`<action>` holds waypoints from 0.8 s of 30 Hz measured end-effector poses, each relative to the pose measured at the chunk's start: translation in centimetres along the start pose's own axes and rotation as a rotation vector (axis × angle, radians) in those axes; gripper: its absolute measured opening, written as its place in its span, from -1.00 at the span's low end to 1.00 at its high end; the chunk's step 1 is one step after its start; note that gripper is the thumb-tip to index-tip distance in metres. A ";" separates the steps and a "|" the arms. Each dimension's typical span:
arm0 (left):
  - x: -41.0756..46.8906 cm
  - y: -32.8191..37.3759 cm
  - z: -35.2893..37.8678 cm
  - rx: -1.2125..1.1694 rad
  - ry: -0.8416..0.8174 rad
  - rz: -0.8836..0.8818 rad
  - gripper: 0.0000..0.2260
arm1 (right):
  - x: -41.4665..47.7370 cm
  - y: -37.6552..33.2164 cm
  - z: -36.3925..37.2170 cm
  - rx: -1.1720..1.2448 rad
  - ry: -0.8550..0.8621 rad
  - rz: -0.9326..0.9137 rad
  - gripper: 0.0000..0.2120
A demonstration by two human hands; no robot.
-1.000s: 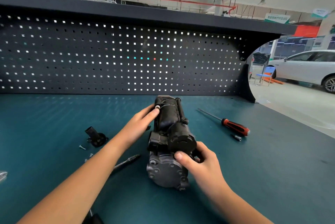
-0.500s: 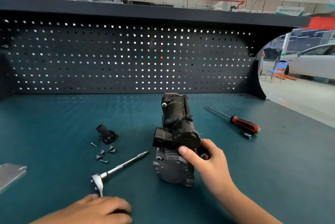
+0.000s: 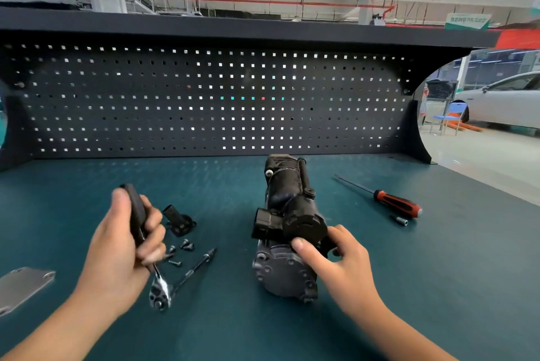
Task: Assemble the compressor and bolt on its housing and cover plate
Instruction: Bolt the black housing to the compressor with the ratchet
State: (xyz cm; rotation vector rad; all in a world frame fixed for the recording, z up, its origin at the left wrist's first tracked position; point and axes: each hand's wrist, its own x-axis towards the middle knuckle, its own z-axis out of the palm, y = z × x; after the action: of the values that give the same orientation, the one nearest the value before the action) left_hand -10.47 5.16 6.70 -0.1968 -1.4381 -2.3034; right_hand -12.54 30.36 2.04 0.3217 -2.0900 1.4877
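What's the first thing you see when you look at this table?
The big black compressor in the middle of the teal bench, with the right hand holding its near end. Just left, the left hand grips a ratchet wrench, and a red-handled screwdriver lies off to the right.

Matt black compressor, shiny metal ratchet, dull grey plate
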 end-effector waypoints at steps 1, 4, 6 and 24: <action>0.5 0.5 0.5 -0.069 0.006 -0.071 -0.66 | 0.0 0.0 0.0 0.004 -0.002 0.001 -0.78; 1.0 2.0 2.2 -0.107 -0.023 -0.066 -0.67 | 0.0 0.1 0.0 0.014 -0.003 0.000 -0.78; 0.7 3.0 3.5 -0.096 -0.025 0.029 -0.65 | 0.0 0.1 0.1 0.011 -0.005 -0.003 -0.76; -2.0 2.3 7.6 -0.388 0.169 0.067 -0.54 | 0.1 0.5 0.1 0.004 -0.004 -0.003 -0.66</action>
State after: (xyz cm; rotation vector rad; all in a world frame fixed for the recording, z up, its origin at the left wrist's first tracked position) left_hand -8.45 11.60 11.37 -0.1535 -0.8823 -2.4563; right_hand -12.93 30.46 1.65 0.3293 -2.0886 1.4908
